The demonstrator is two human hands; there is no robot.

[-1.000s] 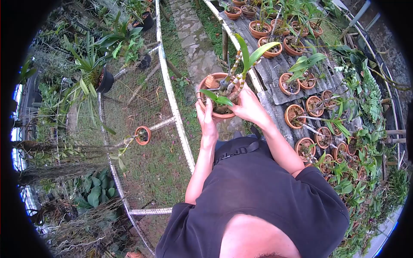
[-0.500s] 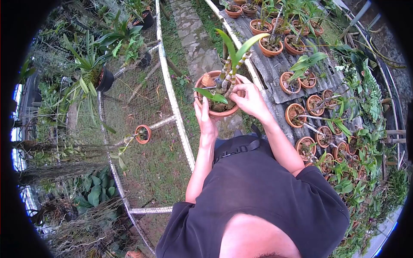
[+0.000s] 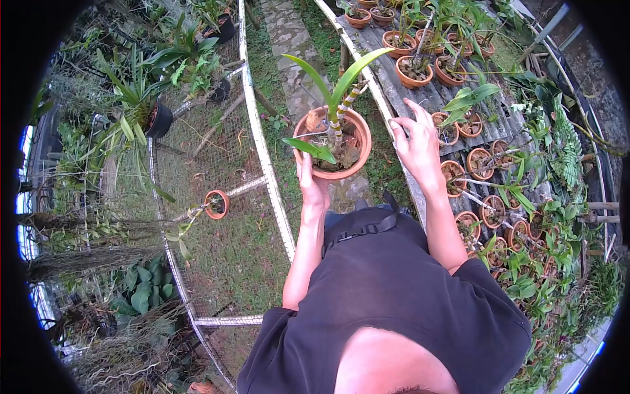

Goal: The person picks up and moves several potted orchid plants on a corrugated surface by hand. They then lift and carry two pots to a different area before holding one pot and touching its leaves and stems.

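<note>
A round terracotta pot (image 3: 363, 123) is held up in front of my body, with my left hand (image 3: 311, 180) gripping its near left side. In it stands an orchid plant (image 3: 336, 108) with thick banded stems and long green leaves, one of which leans over the near left rim. A brownish-orange chunk (image 3: 312, 121) sits inside the pot by the far left wall. My right hand (image 3: 417, 141) is apart from the pot, off to its right, with the fingers spread and bent. Nothing shows between them.
To the right, a grey corrugated bench (image 3: 410, 98) bears many potted orchids, among them a terracotta pot (image 3: 413, 72). On the left is a mesh-topped frame with a white rail (image 3: 266, 151) and a small pot (image 3: 217, 204). A stone path (image 3: 285, 46) runs ahead.
My right hand has let go of the plant's stem base and moved right, its fingers opening. The plant and pot have turned a little, still in my left hand.
</note>
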